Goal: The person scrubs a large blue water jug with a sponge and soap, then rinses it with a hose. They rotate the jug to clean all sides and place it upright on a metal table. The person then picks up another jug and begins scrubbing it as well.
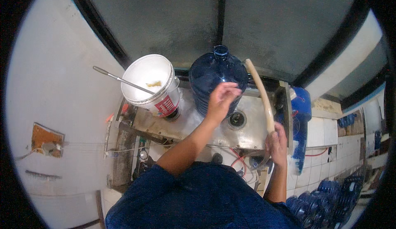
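A large translucent blue water jug [206, 73] stands upright with its uncapped neck at the top, at the back of a metal counter [198, 124]. In front of its side is my left hand [224, 99], fingers loosely bent and apart, with nothing held. Whether the fingertips touch the jug I cannot tell. My right hand [276, 141] is wrapped around the lower part of a beige hose [262, 93]. From there the hose rises in a curve, its upper end beside the jug's right shoulder.
On the counter's left stands a white bucket [168, 86] with a long metal-handled tool [123, 80] leaning inside. A round drain-like fitting [237, 119] sits in the counter. Dark-framed glass panels [165, 18] rise behind. Several blue jugs [319, 204] lie at the lower right, near red tubing [238, 161].
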Motion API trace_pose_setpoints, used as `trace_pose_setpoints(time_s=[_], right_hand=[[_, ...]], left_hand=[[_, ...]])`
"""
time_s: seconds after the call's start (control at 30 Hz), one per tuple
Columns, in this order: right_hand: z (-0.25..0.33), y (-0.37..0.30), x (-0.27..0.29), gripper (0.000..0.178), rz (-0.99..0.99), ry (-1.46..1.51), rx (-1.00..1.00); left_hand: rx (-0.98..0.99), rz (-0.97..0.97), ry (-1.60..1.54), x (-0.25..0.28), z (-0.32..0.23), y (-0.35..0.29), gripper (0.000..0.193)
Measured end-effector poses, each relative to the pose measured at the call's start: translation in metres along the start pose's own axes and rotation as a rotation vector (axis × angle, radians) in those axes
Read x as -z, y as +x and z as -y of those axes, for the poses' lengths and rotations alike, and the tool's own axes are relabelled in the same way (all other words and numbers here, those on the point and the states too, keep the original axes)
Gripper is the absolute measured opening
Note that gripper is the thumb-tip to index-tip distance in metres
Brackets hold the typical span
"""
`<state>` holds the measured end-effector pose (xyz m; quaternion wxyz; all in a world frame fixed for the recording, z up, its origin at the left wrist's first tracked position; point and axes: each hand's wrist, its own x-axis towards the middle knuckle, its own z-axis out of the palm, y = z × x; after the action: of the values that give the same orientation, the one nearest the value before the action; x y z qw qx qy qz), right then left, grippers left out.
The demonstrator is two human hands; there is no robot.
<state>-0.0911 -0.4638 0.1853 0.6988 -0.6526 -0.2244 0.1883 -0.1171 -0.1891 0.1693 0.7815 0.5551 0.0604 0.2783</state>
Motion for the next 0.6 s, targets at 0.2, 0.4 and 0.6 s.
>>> trace_pose_setpoints(time_s=[0.2, 0.4, 0.6], right_hand=[[0.004, 0.02, -0.003, 0.05, 0.1, 0.06, -0.16], [0.015, 0.046, -0.029, 0.044, 0.199, -0.058, -0.111], [0.027, 0.054, -0.064, 0.052, 0.213, -0.24, -0.045]], left_hand=[[-0.527, -0.358, 0.825, 0.042, -0.014, 0.022, 0.021], [-0.517, -0.3, 0.997, 0.06, -0.014, 0.085, 0.051], [-0.231, -0.064, 1.347, 0.058, 0.0, 0.09, 0.11]])
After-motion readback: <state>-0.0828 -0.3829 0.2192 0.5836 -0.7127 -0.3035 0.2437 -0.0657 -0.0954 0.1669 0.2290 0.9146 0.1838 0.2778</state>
